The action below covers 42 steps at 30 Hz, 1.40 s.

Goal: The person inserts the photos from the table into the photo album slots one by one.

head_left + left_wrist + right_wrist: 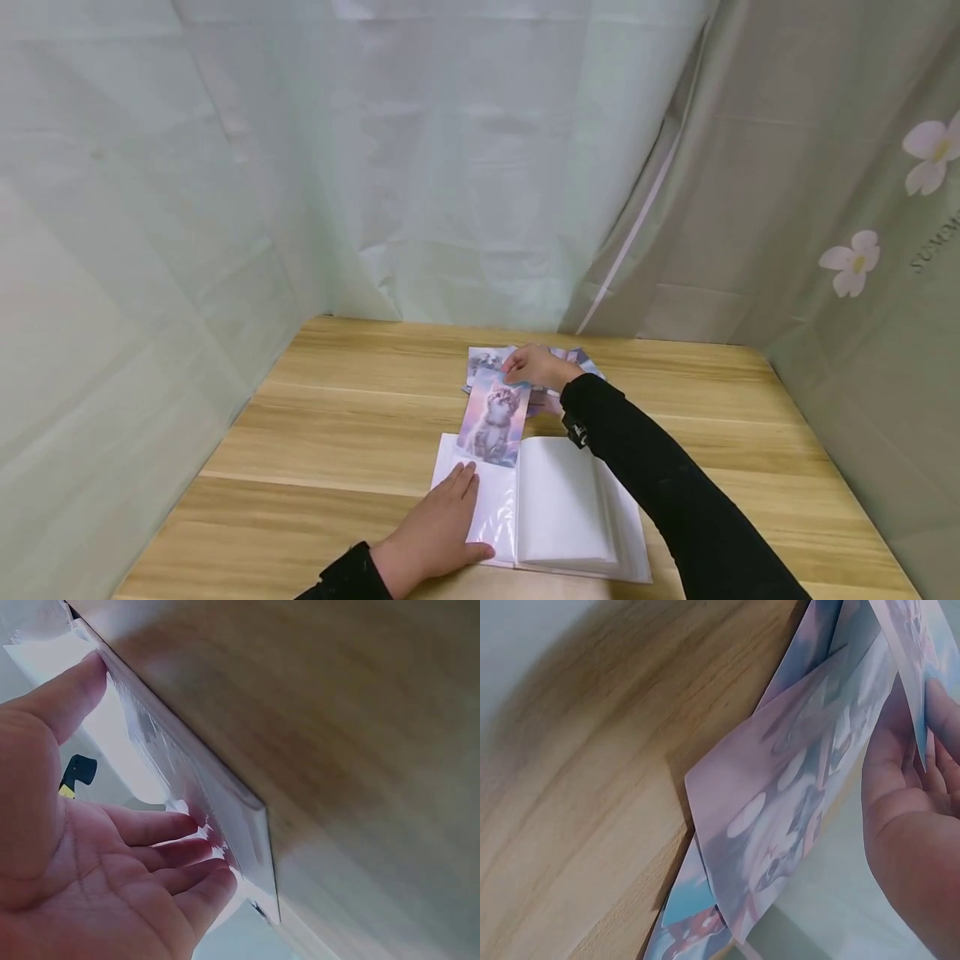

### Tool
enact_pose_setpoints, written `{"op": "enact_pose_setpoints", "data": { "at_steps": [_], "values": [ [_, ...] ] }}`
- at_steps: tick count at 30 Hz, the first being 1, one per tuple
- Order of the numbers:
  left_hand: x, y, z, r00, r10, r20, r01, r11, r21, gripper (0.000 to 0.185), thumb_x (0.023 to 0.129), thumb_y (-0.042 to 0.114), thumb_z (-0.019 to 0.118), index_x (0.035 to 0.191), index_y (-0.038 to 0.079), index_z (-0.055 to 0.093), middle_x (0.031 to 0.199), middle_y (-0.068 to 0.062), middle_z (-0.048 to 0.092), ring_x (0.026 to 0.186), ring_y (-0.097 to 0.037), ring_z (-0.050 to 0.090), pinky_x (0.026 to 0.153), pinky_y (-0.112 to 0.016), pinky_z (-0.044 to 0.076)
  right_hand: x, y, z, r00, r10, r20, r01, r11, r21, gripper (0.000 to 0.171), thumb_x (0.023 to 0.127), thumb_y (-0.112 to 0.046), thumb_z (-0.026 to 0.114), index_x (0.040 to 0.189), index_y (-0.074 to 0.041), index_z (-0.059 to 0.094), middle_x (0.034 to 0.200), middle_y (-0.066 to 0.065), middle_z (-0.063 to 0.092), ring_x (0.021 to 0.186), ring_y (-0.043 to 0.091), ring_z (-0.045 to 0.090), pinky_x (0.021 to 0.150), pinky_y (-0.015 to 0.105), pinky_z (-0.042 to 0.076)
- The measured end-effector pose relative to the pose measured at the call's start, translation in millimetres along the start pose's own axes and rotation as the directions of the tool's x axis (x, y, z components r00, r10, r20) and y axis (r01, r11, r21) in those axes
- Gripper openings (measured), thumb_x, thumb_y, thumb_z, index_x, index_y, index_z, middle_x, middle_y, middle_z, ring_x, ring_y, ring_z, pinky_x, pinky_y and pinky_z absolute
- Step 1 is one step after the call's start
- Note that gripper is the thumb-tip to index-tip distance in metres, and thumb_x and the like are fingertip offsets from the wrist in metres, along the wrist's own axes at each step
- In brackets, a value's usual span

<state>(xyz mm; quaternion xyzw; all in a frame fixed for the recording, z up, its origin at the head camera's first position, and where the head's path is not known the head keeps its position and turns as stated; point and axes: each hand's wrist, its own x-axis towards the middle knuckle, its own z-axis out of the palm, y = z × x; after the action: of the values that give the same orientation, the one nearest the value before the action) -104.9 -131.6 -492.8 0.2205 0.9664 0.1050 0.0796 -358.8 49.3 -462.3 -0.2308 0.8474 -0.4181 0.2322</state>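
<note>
In the head view my right hand (538, 367) pinches the top edge of a kitten picture card (495, 421). The card's lower end overlaps the left page of an open photo album (566, 500), whose page has a shiny clear sleeve. My left hand (438, 533) rests on that page's left and lower edges, fingers extended and thumb apart. The left wrist view has the fingertips (214, 874) at the album's edge. From the right wrist, thumb and fingers are seen gripping the card (911, 652) at its corner.
Several picture cards (765, 817) lie in an overlapping pile behind the album, partly hidden by my right hand. The wooden table (337, 425) meets hanging curtains (480, 183) at its back and sides.
</note>
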Motion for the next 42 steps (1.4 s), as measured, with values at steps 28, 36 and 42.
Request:
{"op": "enact_pose_setpoints", "data": {
  "at_steps": [28, 36, 42],
  "values": [
    [3.6, -0.9, -4.5, 1.0, 0.006, 0.008, -0.006, 1.0, -0.022, 0.096, 0.085, 0.059, 0.07, 0.144, -0.012, 0.043, 0.154, -0.029, 0.035, 0.144, -0.044, 0.031, 0.114, -0.049, 0.034, -7, -9, 19, 0.989, -0.014, 0.147, 0.033, 0.992, -0.125, 0.006, 0.092, -0.007, 0.071, 0.098, -0.006, 0.073, 0.093, 0.0, 0.069, 0.085, 0.013, 0.061, 0.08, 0.029, 0.052],
    [3.9, -0.5, -4.1, 1.0, 0.013, -0.006, -0.013, 1.0, -0.025, 0.095, 0.085, 0.058, 0.071, 0.143, -0.012, 0.044, 0.153, -0.03, 0.036, 0.143, -0.044, 0.032, 0.114, -0.05, 0.034, -7, -9, 29, 0.987, 0.004, 0.163, 0.018, 0.991, -0.135, 0.006, 0.09, -0.003, 0.073, 0.096, -0.003, 0.073, 0.087, -0.002, 0.069, 0.08, 0.01, 0.06, 0.076, 0.024, 0.05],
    [4.7, -0.8, -5.3, 1.0, 0.001, 0.012, 0.0, 0.999, -0.043, 0.095, 0.085, 0.059, 0.07, 0.143, -0.012, 0.044, 0.154, -0.029, 0.035, 0.144, -0.044, 0.031, 0.114, -0.05, 0.035, -10, -13, 31, 0.982, 0.022, 0.186, 0.01, 0.985, -0.173, 0.006, 0.091, -0.006, 0.073, 0.097, -0.006, 0.072, 0.09, -0.002, 0.068, 0.083, 0.01, 0.06, 0.077, 0.025, 0.05]
  ]
}}
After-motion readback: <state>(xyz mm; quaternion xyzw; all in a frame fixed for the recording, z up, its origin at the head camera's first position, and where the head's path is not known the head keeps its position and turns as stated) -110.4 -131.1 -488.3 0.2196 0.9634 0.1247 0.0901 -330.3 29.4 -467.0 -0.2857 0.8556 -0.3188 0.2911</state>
